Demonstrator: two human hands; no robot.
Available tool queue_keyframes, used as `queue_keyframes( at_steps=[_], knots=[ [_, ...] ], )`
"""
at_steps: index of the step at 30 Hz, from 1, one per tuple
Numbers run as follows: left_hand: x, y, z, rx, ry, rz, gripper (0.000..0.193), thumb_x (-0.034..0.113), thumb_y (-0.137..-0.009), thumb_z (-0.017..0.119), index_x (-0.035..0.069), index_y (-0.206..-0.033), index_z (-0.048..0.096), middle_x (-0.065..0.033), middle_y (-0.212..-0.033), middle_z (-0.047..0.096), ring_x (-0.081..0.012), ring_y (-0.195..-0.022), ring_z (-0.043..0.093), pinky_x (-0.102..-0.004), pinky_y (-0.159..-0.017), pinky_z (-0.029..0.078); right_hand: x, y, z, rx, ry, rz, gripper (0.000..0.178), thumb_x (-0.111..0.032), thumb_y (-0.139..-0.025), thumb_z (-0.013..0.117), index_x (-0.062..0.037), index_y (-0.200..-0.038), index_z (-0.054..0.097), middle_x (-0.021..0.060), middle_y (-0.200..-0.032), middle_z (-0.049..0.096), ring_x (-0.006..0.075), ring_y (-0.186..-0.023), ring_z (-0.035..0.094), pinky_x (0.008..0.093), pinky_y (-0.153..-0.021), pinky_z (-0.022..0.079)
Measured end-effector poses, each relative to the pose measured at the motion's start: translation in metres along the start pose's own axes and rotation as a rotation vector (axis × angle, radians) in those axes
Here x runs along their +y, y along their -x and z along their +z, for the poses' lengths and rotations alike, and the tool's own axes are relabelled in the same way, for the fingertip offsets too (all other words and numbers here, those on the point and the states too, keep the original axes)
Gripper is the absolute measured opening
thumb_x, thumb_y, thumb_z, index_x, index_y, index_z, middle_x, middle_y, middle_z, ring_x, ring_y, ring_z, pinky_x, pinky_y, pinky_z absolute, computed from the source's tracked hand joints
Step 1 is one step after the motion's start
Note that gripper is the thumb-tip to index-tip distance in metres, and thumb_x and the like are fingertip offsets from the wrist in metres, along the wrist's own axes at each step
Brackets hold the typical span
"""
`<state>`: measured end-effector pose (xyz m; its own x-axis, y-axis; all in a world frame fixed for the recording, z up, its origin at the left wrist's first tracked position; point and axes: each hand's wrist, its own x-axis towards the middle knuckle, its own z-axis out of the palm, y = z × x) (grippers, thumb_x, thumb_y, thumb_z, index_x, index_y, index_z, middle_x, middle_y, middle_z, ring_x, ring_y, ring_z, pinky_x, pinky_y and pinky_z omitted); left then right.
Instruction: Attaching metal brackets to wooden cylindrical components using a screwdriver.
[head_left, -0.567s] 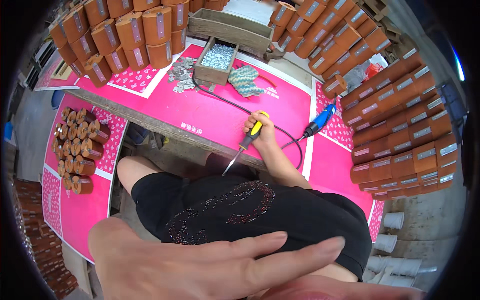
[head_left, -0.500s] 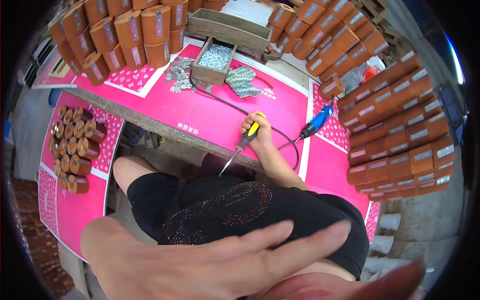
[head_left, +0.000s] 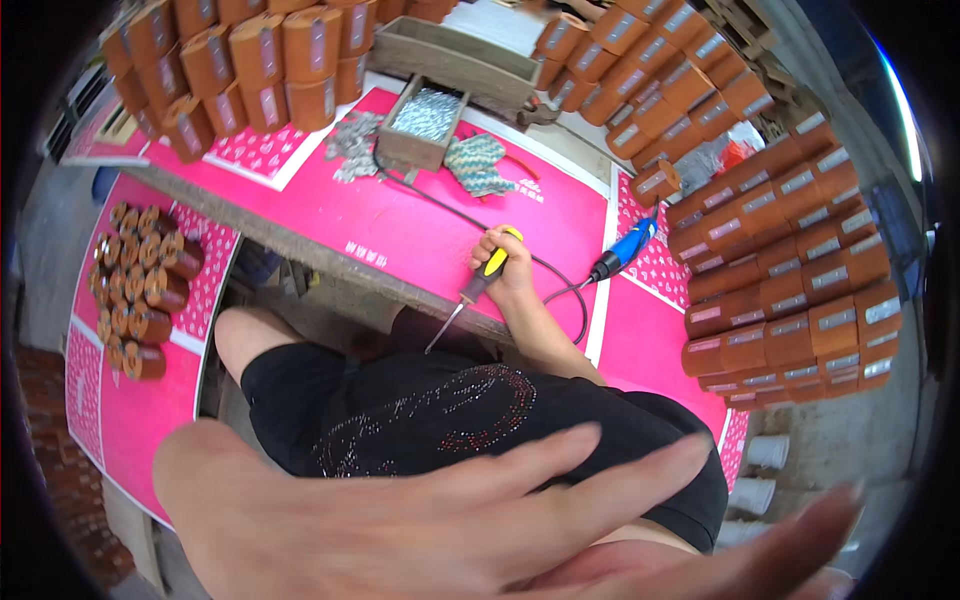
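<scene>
While the left hand (head_left: pixel 400 520) spreads open and empty close under the camera, fingers apart and pointing right, small brown cylinders (head_left: pixel 140 290) cluster on the pink table (head_left: pixel 400 220) near its left edge. Farther right, the right hand (head_left: pixel 510 275) is clamped around a yellow-and-black screwdriver (head_left: pixel 480 285) at the table's near edge; its long axis runs diagonally, handle up-right, tip pointing down-left past the edge. A blue rotary tool (head_left: pixel 622 250) lies just right.

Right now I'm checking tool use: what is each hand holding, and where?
Right hand grips the screwdriver by its yellow-black handle; left hand holds nothing.
</scene>
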<state>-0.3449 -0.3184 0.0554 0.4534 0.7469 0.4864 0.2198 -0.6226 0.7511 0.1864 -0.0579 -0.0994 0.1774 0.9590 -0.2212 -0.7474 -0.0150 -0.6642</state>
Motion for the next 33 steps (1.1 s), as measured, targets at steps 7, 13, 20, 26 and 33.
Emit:
queue_keyframes(
  at_steps=[7,13,20,26,33],
  knots=[
    [0.058,-0.275,0.086,-0.431,0.113,-0.051,0.023,0.021,-0.087,0.05,0.0,-0.094,0.057,-0.0221,-0.113,0.054,-0.0417,-0.103,0.051,-0.0447,-0.098,0.029,-0.027,0.019,-0.028,0.048,-0.097,-0.12,0.012,-0.008,-0.079,0.058,-0.0123,-0.084,0.047,0.0052,-0.066,0.045,0.0192,-0.057,0.046,0.0344,-0.053,0.041],
    [0.013,-0.326,0.109,-0.827,0.817,0.276,0.028,0.018,-0.086,0.054,-0.003,-0.103,0.06,-0.0209,-0.123,0.055,-0.0468,-0.106,0.055,-0.0522,-0.105,0.025,-0.022,0.017,-0.028,0.069,-0.066,-0.071,0.013,-0.008,-0.078,0.058,-0.0132,-0.084,0.048,0.0047,-0.066,0.044,0.019,-0.057,0.045,0.0344,-0.053,0.041],
    [0.052,-0.321,0.112,-0.643,0.4,-0.047,0.033,0.018,-0.084,0.056,0.004,-0.114,0.058,-0.0203,-0.124,0.054,-0.0506,-0.104,0.054,-0.0567,-0.104,0.023,-0.031,0.018,-0.029,0.042,-0.076,-0.125,0.012,-0.008,-0.078,0.058,-0.0141,-0.083,0.048,0.0036,-0.065,0.043,0.0174,-0.057,0.043,0.0334,-0.053,0.04],
    [-0.027,-0.331,0.113,-0.534,0.382,0.742,0.048,0.019,-0.08,0.064,0.027,-0.126,0.054,-0.0216,-0.129,0.049,-0.0552,-0.104,0.052,-0.0629,-0.101,0.023,-0.034,0.017,-0.042,0.04,-0.103,-0.157,0.012,-0.008,-0.079,0.058,-0.0136,-0.085,0.048,0.0037,-0.065,0.043,0.0176,-0.057,0.044,0.0334,-0.053,0.04],
    [-0.082,-0.375,0.125,-0.424,-0.006,0.264,0.073,0.027,-0.075,0.07,0.005,-0.137,0.038,-0.0188,-0.136,0.043,-0.0337,-0.117,0.05,-0.0416,-0.099,0.037,-0.033,0.02,-0.035,0.065,-0.102,-0.118,0.012,-0.008,-0.079,0.057,-0.0123,-0.086,0.048,0.0047,-0.066,0.044,0.0178,-0.057,0.046,0.0333,-0.052,0.041]
  ],
)
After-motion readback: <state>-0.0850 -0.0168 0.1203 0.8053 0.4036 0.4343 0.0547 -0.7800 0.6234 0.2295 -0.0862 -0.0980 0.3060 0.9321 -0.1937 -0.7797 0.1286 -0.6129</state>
